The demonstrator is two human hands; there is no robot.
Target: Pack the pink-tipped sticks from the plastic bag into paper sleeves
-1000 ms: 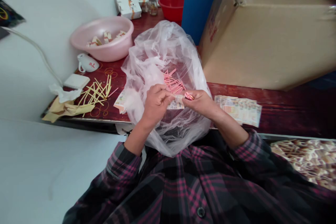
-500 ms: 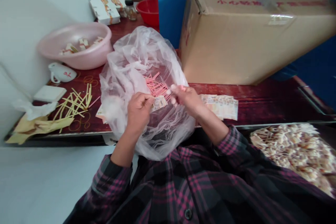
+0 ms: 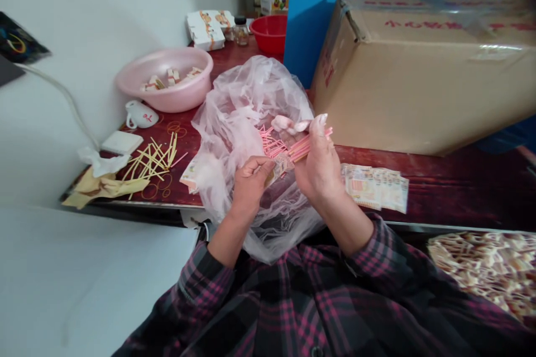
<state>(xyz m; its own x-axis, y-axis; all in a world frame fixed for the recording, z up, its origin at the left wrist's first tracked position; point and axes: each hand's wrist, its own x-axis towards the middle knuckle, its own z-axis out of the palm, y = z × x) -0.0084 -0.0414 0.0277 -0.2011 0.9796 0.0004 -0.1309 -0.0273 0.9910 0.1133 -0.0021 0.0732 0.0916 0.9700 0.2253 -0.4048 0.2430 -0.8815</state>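
Note:
My left hand (image 3: 251,179) pinches a small printed packet (image 3: 280,167), its fingers closed along the near edge. Turned palm up, my right hand (image 3: 320,170) carries a bundle of thin pink sticks (image 3: 302,148) across palm and fingers, its thumb raised beside them. Pale coverings show on some of its fingertips. The left ends of the sticks meet the packet; whether they are inside it I cannot make out. Beneath both hands lies a clear plastic bag (image 3: 226,142), crumpled and spread wide, with a pile of loose pink sticks (image 3: 272,145) in it.
Printed packets (image 3: 372,187) lie overlapping on the right. A large cardboard box (image 3: 419,83) stands behind them. Leftward are yellow sticks (image 3: 154,159), a white mug (image 3: 141,115) and a pink basin (image 3: 167,97) holding small bundles. A heap of pale packets (image 3: 486,268) sits below the table edge.
My right hand has turned palm up and now carries a bundle of pink sticks. The left hand still grips the packet. The camera view has shifted left, moving the scene rightward.

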